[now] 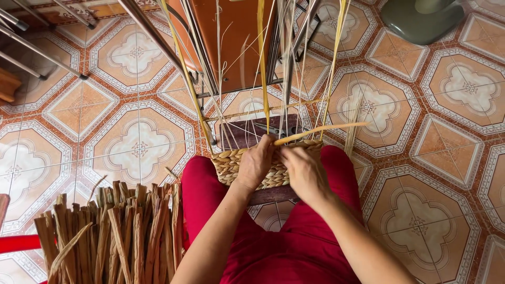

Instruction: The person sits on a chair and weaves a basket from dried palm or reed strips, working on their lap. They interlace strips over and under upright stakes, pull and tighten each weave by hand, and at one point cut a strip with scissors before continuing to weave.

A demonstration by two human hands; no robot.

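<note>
Rough, matt dried-fibre plaits form the woven basket (263, 163), glossy patterned ceramic floor tiles (131, 142) beneath it, matt red cloth trousers (294, 247) nearer.

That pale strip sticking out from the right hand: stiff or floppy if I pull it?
Probably springy: the strip juts sideways from the right hand without drooping. Likely light, being thin. It may crease if bent sharply against the woven band.

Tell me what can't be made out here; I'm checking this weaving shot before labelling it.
Head view only:
- Basket: its middle is hidden behind both hands.
- Left hand and right hand: fingertips curl out of sight, so each grip is unclear.
- Upright strands: tops cut off by the top edge.
- Bundle of dried stalks: cut off at the bottom edge.
</note>
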